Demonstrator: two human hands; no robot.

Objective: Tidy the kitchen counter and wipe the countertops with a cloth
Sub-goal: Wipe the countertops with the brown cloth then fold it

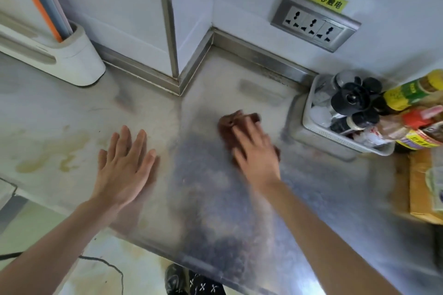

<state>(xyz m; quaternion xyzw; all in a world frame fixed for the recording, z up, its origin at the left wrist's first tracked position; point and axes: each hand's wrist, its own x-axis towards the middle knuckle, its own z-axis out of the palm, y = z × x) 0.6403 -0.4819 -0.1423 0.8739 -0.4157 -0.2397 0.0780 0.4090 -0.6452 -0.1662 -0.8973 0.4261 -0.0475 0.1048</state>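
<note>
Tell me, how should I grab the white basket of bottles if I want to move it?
Probably by the white basket's near rim, coming from the cloth side. That wall is bare, so fingers can hook over it. The bottles crowd the middle, and taller ones lean on its right.

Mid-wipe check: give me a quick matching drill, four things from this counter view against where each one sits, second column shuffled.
Things:
1. reddish-brown wiping cloth
2. left hand
3. white plastic condiment basket
4. grey triple wall socket

Places:
A. on the wall under a yellow warning label
B. flat on the steel countertop, beside yellowish stains
C. under the right hand
D. at the counter's right, holding bottles

Pairs: 1-C, 2-B, 3-D, 4-A
</note>
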